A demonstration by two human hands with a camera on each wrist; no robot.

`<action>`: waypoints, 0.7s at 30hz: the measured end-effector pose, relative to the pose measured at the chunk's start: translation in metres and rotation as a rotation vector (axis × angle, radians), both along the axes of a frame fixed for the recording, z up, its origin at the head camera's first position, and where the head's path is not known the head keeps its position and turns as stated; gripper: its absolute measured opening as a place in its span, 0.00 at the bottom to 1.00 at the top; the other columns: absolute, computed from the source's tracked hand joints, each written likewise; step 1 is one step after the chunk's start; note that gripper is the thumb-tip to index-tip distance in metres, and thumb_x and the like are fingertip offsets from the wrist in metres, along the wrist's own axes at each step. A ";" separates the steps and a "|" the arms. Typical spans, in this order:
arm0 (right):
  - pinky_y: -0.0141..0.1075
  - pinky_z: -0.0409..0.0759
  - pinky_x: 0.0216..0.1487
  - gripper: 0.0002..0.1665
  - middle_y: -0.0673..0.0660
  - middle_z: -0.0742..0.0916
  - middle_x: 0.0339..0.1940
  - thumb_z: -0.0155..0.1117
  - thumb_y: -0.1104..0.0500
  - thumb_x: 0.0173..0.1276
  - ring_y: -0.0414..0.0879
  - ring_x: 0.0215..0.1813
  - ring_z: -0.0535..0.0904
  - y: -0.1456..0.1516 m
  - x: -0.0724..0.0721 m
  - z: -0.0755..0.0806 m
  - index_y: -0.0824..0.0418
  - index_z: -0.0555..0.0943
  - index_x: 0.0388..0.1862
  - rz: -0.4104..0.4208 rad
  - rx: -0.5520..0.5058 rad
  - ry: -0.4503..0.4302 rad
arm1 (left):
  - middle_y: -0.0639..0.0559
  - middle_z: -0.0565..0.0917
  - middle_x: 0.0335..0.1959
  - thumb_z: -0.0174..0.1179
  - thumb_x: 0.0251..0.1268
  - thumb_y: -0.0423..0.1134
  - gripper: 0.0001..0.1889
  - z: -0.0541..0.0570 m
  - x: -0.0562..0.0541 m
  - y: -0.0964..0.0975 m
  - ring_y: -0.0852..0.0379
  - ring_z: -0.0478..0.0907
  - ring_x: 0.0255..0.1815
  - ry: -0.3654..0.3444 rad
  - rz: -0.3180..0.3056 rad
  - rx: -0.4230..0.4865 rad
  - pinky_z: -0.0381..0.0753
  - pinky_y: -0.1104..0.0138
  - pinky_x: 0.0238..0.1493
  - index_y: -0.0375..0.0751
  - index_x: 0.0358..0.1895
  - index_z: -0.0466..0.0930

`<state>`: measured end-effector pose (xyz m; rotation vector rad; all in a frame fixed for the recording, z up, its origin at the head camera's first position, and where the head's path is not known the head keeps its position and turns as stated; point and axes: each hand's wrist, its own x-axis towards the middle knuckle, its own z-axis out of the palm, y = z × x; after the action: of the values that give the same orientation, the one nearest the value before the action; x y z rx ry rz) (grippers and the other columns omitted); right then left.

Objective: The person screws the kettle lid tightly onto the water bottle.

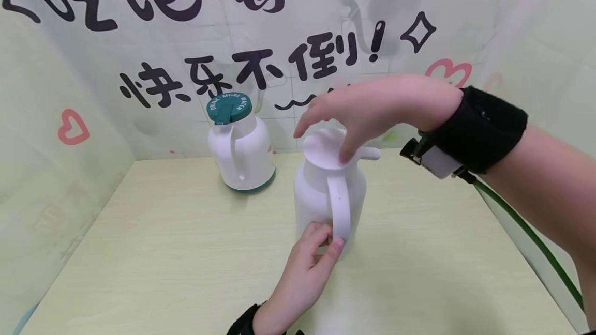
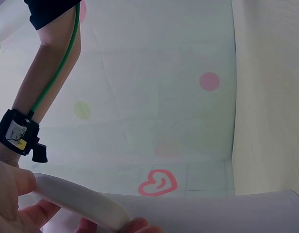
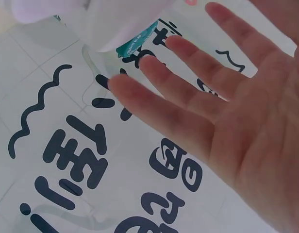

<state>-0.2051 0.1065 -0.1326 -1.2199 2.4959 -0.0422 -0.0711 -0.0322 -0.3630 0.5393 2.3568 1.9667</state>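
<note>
A white jug (image 1: 309,195) with a spout and a pale lid (image 1: 321,151) stands upright on the table, its handle (image 1: 340,203) facing me. My left hand (image 1: 302,270) grips the lower part of that handle, thumb on one side and fingers on the other. In the left wrist view the fingers curl round the handle (image 2: 81,199) beside the jug's long body (image 2: 217,211). Just above the lid hovers my right hand (image 1: 372,110), its thumb overlapping the lid in the head view. The right wrist view shows its fingers (image 3: 164,116) spread, with nothing in them.
A second white jug (image 1: 247,149) with a green lid (image 1: 229,108) and green base stands at the back left. Behind the table (image 1: 186,252) hangs a pale sheet (image 1: 163,40) with large black lettering. A green cable (image 1: 531,221) runs along the right arm.
</note>
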 end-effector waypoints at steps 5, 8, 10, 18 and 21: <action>0.42 0.72 0.52 0.43 0.47 0.72 0.61 0.76 0.62 0.50 0.47 0.58 0.67 0.001 0.002 -0.003 0.36 0.72 0.64 0.004 0.025 -0.040 | 0.54 0.72 0.43 0.52 0.73 0.45 0.10 0.000 0.000 0.000 0.52 0.74 0.50 -0.008 -0.006 0.005 0.80 0.66 0.41 0.44 0.38 0.76; 0.41 0.73 0.51 0.42 0.47 0.72 0.58 0.76 0.62 0.49 0.47 0.56 0.68 0.001 0.001 -0.006 0.38 0.73 0.63 0.011 0.035 -0.031 | 0.54 0.72 0.43 0.52 0.73 0.46 0.10 0.000 0.001 0.000 0.52 0.74 0.50 -0.008 -0.005 0.004 0.80 0.66 0.41 0.44 0.38 0.76; 0.40 0.73 0.50 0.41 0.47 0.73 0.55 0.77 0.62 0.48 0.46 0.55 0.68 0.000 0.001 -0.008 0.40 0.74 0.62 0.015 0.040 -0.019 | 0.54 0.72 0.43 0.52 0.73 0.45 0.10 0.000 0.001 0.000 0.52 0.73 0.50 -0.007 -0.005 0.007 0.80 0.66 0.41 0.43 0.38 0.76; 0.42 0.72 0.50 0.39 0.51 0.74 0.52 0.78 0.62 0.47 0.48 0.52 0.70 -0.002 -0.003 -0.013 0.46 0.76 0.60 0.049 0.024 -0.006 | 0.54 0.72 0.43 0.52 0.73 0.45 0.09 -0.001 0.001 0.000 0.52 0.74 0.50 0.005 -0.004 0.011 0.80 0.66 0.42 0.44 0.38 0.76; 0.42 0.72 0.51 0.39 0.52 0.74 0.53 0.78 0.61 0.47 0.49 0.52 0.70 -0.003 -0.003 -0.012 0.47 0.76 0.60 0.043 0.029 0.000 | 0.54 0.72 0.43 0.52 0.73 0.45 0.10 -0.001 0.001 -0.001 0.52 0.74 0.50 0.006 -0.001 0.010 0.80 0.66 0.42 0.44 0.38 0.76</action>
<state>-0.2080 0.1031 -0.1449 -1.2617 2.4607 0.0046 -0.0699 -0.0329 -0.3638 0.5474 2.3505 1.9803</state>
